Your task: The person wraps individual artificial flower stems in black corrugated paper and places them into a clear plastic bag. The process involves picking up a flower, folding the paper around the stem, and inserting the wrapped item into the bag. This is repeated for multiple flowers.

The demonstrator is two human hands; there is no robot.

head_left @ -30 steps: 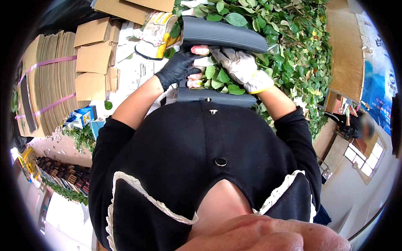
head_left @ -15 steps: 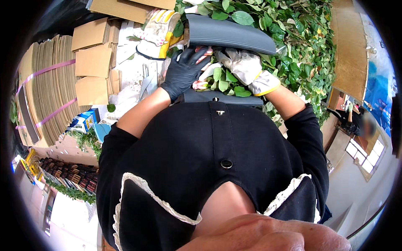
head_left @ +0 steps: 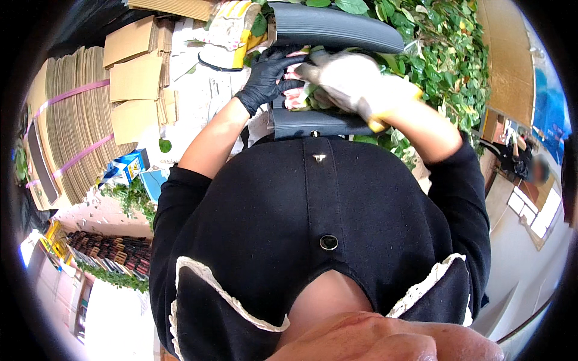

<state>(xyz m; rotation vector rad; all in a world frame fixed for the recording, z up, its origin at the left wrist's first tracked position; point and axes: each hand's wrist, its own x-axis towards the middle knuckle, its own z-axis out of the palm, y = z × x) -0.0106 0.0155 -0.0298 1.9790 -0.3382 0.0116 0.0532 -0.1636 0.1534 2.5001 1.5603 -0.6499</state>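
Observation:
My left hand (head_left: 266,78), in a black glove, rests against the left ends of several pink roses (head_left: 295,97). Its thumb and index finger are spread apart with pink petals between them. My right hand (head_left: 349,78) wears a pale, dirty glove with a yellow cuff edge. Motion smears its fingers, so what they hold does not show; it is over the leafy stems beside the roses. The flowers lie between two dark grey ribbed pieces, a curved upper piece (head_left: 337,29) beyond my hands and a lower piece (head_left: 319,122) close to my body.
Cut green foliage (head_left: 445,78) is heaped to the right. A white and yellow work glove (head_left: 232,36) lies beyond my left hand. Flat cardboard pieces (head_left: 135,78) and a strapped cardboard stack (head_left: 75,120) stand left, near a blue box (head_left: 131,165). Another person (head_left: 521,162) is far right.
My left hand has shifted left, its fingers spreading from lying flat to around the petals. My right hand has moved and blurred over the stems, covering leaves that showed before.

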